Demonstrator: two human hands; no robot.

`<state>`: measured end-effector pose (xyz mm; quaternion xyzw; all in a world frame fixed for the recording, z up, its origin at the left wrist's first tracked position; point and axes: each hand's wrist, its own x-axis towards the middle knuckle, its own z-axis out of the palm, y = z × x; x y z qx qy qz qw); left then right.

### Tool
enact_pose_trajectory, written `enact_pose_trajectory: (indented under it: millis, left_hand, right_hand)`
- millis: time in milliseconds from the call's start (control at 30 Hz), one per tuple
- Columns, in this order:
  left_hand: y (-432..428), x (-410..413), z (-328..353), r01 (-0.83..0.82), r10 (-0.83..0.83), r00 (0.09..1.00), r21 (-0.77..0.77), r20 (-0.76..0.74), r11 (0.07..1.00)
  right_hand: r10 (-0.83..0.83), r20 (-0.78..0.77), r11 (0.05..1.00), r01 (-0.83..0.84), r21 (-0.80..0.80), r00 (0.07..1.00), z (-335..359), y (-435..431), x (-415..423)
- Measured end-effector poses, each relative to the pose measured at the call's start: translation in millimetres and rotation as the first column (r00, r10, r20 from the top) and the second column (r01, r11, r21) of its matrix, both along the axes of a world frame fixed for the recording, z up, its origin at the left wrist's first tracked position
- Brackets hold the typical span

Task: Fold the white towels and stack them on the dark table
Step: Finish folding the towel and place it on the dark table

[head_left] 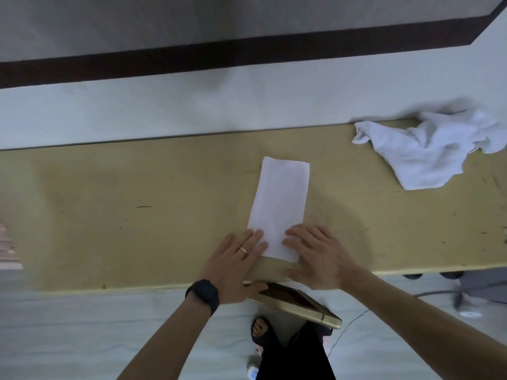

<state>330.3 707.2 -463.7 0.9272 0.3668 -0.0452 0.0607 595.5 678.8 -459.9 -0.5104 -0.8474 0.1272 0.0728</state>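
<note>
A long tan desk (137,215) with a scuffed top runs from side to side, and the folded towel (279,198) lies on it near its middle: a narrow white strip whose near end sits close to the desk's front edge. A crumpled white towel (428,149) lies on the desk well apart from the folded towel, off to its right and farther back.

Both hands rest at the folded towel's near end, spread wide and flat, gripping nothing. The right hand (321,259) lays its straight fingers on the near right corner. The left hand (236,264) touches the near left edge with its fingertips.

Below the folded towel, under the desk's front edge, a tan-framed wooden panel (299,304) tilts. A black wristband (204,296) circles the left wrist, and a thin ring (243,250) sits on one left finger.
</note>
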Motion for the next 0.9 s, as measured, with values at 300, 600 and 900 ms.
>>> enact_pose_trajectory:
  millis: [300, 600, 900]
  left_hand:
    - [-29.8, 3.9, 6.1, 0.167, -0.17, 0.981, 0.03, 0.097, 0.985]
    - [25.3, 30.6, 66.0, -0.465, 0.778, 0.589, -0.697, 0.217, 0.546]
    - [92.1, 49.2, 39.2, -0.455, 0.964, 0.219, -0.859, 0.149, 0.236]
  right_hand:
    - [0.203, 0.031, 0.971, -0.205, 0.126, 0.979, -10.7, -34.3, -4.5]
    - [-0.559, -0.417, 0.825, 0.433, -0.363, 0.716, 42.2, 18.7, -17.6]
    - [-0.869, -0.338, 0.494, 0.583, -0.646, 0.362, 25.1, 103.8, -42.7]
